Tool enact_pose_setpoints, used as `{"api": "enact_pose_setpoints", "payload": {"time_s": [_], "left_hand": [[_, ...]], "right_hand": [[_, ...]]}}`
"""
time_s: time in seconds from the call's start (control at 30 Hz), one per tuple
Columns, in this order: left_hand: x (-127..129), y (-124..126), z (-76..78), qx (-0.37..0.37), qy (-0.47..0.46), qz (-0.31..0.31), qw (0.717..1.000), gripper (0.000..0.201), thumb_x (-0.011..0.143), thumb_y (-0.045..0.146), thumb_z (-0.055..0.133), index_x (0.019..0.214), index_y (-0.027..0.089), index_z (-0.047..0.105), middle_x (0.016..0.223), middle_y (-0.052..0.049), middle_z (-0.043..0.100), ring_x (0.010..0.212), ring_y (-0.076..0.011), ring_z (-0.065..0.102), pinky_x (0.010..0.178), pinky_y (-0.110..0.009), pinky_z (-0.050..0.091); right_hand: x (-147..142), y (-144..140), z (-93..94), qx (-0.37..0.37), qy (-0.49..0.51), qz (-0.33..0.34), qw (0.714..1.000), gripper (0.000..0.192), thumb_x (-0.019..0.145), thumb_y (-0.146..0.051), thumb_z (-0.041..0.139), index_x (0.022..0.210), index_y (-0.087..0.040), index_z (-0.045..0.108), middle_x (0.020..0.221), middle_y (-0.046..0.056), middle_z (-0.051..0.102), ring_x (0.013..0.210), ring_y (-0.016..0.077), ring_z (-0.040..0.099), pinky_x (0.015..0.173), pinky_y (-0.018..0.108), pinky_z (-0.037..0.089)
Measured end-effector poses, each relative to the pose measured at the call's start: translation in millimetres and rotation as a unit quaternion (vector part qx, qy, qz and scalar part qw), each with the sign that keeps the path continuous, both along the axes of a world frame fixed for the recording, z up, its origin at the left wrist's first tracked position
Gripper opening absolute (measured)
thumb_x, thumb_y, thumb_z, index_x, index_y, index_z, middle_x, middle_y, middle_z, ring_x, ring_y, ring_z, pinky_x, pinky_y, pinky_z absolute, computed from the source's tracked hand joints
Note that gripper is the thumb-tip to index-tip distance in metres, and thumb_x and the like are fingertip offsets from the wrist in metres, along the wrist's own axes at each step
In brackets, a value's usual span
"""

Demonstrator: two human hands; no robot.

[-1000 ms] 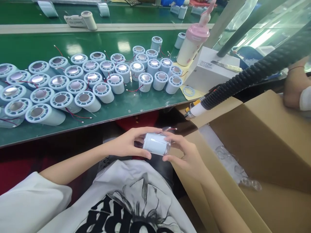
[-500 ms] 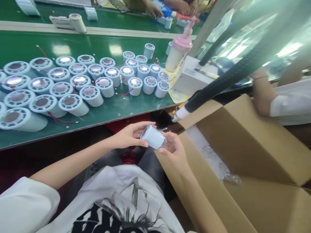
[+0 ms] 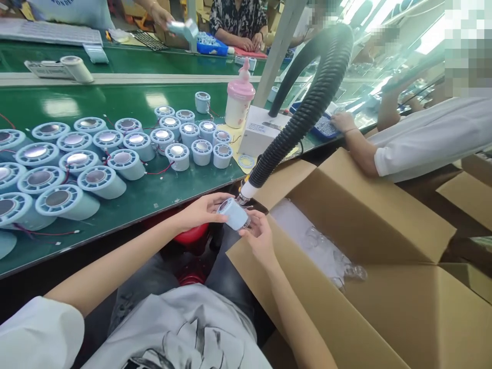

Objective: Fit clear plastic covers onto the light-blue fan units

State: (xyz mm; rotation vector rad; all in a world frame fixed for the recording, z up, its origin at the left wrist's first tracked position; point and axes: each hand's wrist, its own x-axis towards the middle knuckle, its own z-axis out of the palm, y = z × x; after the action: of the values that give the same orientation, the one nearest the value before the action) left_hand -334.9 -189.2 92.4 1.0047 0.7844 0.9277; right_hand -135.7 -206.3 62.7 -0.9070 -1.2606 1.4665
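Observation:
A light-blue cylindrical housing (image 3: 235, 215) is held tilted between both hands over my lap, its ringed end facing up and left. My left hand (image 3: 207, 209) grips the ringed end between thumb and fingers. At the opposite end, where clear plastic and a thin wire show, my right hand (image 3: 262, 238) is closed around it. The metal tip of a white nozzle (image 3: 248, 191) on a black corrugated hose (image 3: 295, 118) is right by the housing's upper side; I cannot tell whether they touch. Many similar housings (image 3: 96, 177) stand on the green table to the left, some with red wires.
An open cardboard box (image 3: 369, 220) with clear plastic pieces (image 3: 334, 256) stands at my right. A pink-lidded bottle (image 3: 240, 100) and a white machine (image 3: 261, 130) stand at the table's right end. A co-worker's arm (image 3: 359, 146) reaches in beyond the box.
The view has swung right and up. My hands have brought the housing closer to the nozzle tip, with both grips kept. Across the table, a co-worker's hand now holds up a light-blue piece.

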Motion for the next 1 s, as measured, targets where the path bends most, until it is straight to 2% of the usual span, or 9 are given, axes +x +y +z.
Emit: {"api": "enact_pose_setpoints", "payload": {"time_s": [0.13, 0.23, 0.37, 0.5, 0.6, 0.77, 1.0], "left_hand": [[-18.5, -26.1, 7.5, 0.050, 0.056, -0.028, 0.997, 0.067, 0.063, 0.018, 0.080, 0.123, 0.022, 0.050, 0.135, -0.014, 0.051, 0.117, -0.0252, 0.056, 0.091, -0.038, 0.049], [-29.0, -47.7, 16.9, 0.112, 0.100, -0.049, 0.987, 0.074, 0.066, 0.015, 0.078, 0.131, 0.028, 0.045, 0.136, -0.012, 0.050, 0.121, -0.0250, 0.053, 0.095, -0.038, 0.048], [-35.6, -69.2, 29.9, 0.169, 0.162, -0.062, 0.970, 0.076, 0.066, 0.016, 0.078, 0.134, 0.027, 0.047, 0.136, -0.011, 0.052, 0.122, -0.0258, 0.053, 0.101, -0.037, 0.045], [-38.1, -80.8, 36.3, 0.228, 0.194, -0.063, 0.952, 0.077, 0.066, 0.017, 0.079, 0.134, 0.028, 0.047, 0.138, -0.011, 0.049, 0.127, -0.0274, 0.048, 0.102, -0.038, 0.045], [-39.1, -85.5, 38.9, 0.258, 0.200, -0.068, 0.943, 0.076, 0.067, 0.018, 0.078, 0.135, 0.029, 0.046, 0.140, -0.011, 0.047, 0.128, -0.0272, 0.046, 0.102, -0.038, 0.045], [-40.0, -90.5, 44.0, 0.267, 0.222, -0.061, 0.936, 0.074, 0.068, 0.021, 0.078, 0.135, 0.027, 0.047, 0.139, -0.012, 0.049, 0.128, -0.0280, 0.046, 0.104, -0.039, 0.042], [-41.3, -93.1, 46.2, 0.279, 0.234, -0.062, 0.929, 0.073, 0.068, 0.023, 0.077, 0.135, 0.026, 0.048, 0.138, -0.013, 0.050, 0.128, -0.0303, 0.045, 0.105, -0.042, 0.040]], "right_hand": [[-0.9, -10.2, 18.8, -0.005, -0.023, 0.073, 0.997, 0.046, 0.064, -0.032, 0.081, 0.100, -0.025, 0.053, 0.114, 0.006, 0.062, 0.103, 0.0202, 0.061, 0.081, 0.035, 0.056], [2.3, -19.8, 35.6, 0.017, -0.066, 0.133, 0.989, 0.042, 0.069, -0.030, 0.078, 0.103, -0.026, 0.054, 0.116, 0.005, 0.061, 0.104, 0.0193, 0.061, 0.084, 0.035, 0.055], [5.8, -30.6, 55.1, 0.023, -0.098, 0.181, 0.978, 0.042, 0.071, -0.031, 0.076, 0.107, -0.029, 0.054, 0.119, 0.002, 0.060, 0.106, 0.0181, 0.060, 0.084, 0.031, 0.056], [4.9, -37.7, 69.3, -0.012, -0.110, 0.208, 0.972, 0.041, 0.073, -0.032, 0.075, 0.107, -0.029, 0.054, 0.112, 0.001, 0.060, 0.094, 0.0145, 0.062, 0.076, 0.026, 0.056], [2.5, -41.1, 75.5, -0.055, -0.092, 0.218, 0.970, 0.041, 0.073, -0.038, 0.075, 0.106, -0.027, 0.053, 0.106, 0.002, 0.062, 0.089, 0.0148, 0.062, 0.070, 0.025, 0.055], [-2.6, -44.4, 81.0, -0.122, -0.074, 0.218, 0.965, 0.045, 0.070, -0.049, 0.074, 0.102, -0.024, 0.054, 0.093, 0.002, 0.064, 0.081, 0.0151, 0.061, 0.066, 0.025, 0.053], [-8.8, -43.7, 81.6, -0.205, -0.039, 0.224, 0.952, 0.042, 0.071, -0.053, 0.070, 0.091, -0.022, 0.052, 0.075, -0.003, 0.061, 0.060, 0.0107, 0.061, 0.056, 0.025, 0.056]]}}
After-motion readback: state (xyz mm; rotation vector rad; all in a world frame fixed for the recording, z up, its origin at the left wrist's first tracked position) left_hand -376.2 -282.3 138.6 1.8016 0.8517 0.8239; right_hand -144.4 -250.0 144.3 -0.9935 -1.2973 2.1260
